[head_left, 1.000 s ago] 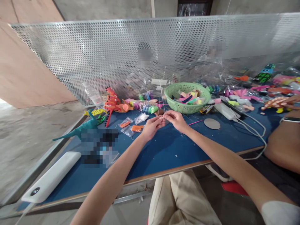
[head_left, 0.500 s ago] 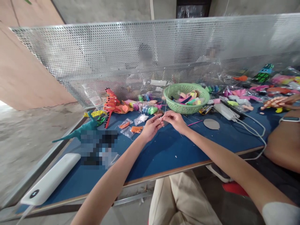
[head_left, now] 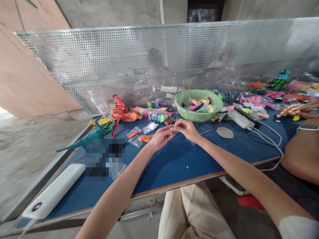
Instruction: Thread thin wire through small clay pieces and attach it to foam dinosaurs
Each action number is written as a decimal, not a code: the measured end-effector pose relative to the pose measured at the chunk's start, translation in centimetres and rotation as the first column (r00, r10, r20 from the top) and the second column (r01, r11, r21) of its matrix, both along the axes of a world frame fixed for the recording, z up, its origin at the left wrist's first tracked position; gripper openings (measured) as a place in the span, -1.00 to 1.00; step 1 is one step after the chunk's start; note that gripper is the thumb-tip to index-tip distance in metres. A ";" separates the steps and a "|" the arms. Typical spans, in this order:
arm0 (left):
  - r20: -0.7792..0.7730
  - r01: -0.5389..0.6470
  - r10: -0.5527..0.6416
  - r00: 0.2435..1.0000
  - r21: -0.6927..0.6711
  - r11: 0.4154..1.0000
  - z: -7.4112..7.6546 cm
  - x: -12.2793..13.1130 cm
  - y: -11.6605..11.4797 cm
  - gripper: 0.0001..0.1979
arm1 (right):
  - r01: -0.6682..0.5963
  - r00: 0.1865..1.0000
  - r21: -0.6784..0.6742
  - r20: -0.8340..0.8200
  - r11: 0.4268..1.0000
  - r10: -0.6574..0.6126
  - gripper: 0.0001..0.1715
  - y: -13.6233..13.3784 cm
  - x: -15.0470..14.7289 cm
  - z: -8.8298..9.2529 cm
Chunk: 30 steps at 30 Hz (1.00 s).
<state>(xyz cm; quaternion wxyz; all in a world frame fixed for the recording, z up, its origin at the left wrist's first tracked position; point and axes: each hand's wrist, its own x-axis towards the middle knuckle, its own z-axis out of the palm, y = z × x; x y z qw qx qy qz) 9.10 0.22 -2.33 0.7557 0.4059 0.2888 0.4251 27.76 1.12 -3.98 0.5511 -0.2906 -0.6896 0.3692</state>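
Note:
My right hand (head_left: pixel 186 130) is closed in a pinch above the blue table, with thin pale wire (head_left: pixel 177 114) standing up from its fingertips. Fingertip to fingertip with it, my left hand (head_left: pixel 162 136) is also closed, thumb against fingers, at the wire's lower end. Whatever small piece lies between the fingertips is too tiny to make out. Under my right wrist more thin wires stick out. Just beyond the hands stands a green plastic basket (head_left: pixel 196 115) of colourful soft clay pieces. Small bags with orange clay (head_left: pixel 146 138) lie left of my left hand.
A white power bank (head_left: pixel 56 189) lies front left, near a teal dinosaur figure (head_left: pixel 86 137) and a red-orange figure (head_left: pixel 119 111). A grey disc (head_left: pixel 225 132) and a cabled white power bank (head_left: pixel 240 119) lie right. A co-worker's hand (head_left: pixel 295 109) is farther right. Perforated metal screens the back.
The fingers of my left hand have drawn closer together around the fingertips of my right. The wire above them leans slightly more to the right. The rest of the table looks the same.

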 end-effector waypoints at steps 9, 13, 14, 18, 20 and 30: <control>-0.026 -0.025 0.027 0.999 0.054 0.998 0.0 0.0 0.0 -0.62 | 0.003 0.998 -0.042 -0.066 0.999 -0.006 -0.73 0.0 -0.3 -0.2; -0.084 -0.060 0.069 0.994 0.106 0.993 -0.3 -0.1 0.2 -0.58 | 0.112 0.991 -0.076 -0.061 0.991 -0.117 -0.72 -0.1 -0.8 -0.9; -0.106 -0.069 0.083 0.991 0.124 0.990 -0.4 -0.1 0.3 -0.56 | 0.141 0.987 -0.092 -0.062 0.986 -0.147 -0.71 -0.2 -1.0 -1.1; -0.183 -0.120 0.156 0.971 0.195 0.973 -0.9 -0.1 0.5 -0.47 | 0.165 0.979 -0.137 -0.101 0.977 -0.179 -0.68 0.0 -1.6 -1.6; -0.211 -0.159 0.210 0.955 0.236 0.959 -1.1 -0.1 0.6 -0.48 | 0.164 0.979 -0.147 -0.099 0.975 -0.180 -0.68 0.2 -1.7 -1.7; -0.227 -0.131 0.222 0.948 0.358 0.925 -0.5 -0.2 0.3 -0.64 | 0.066 0.965 -0.266 -0.229 0.962 -0.129 -0.68 0.9 -0.8 -1.6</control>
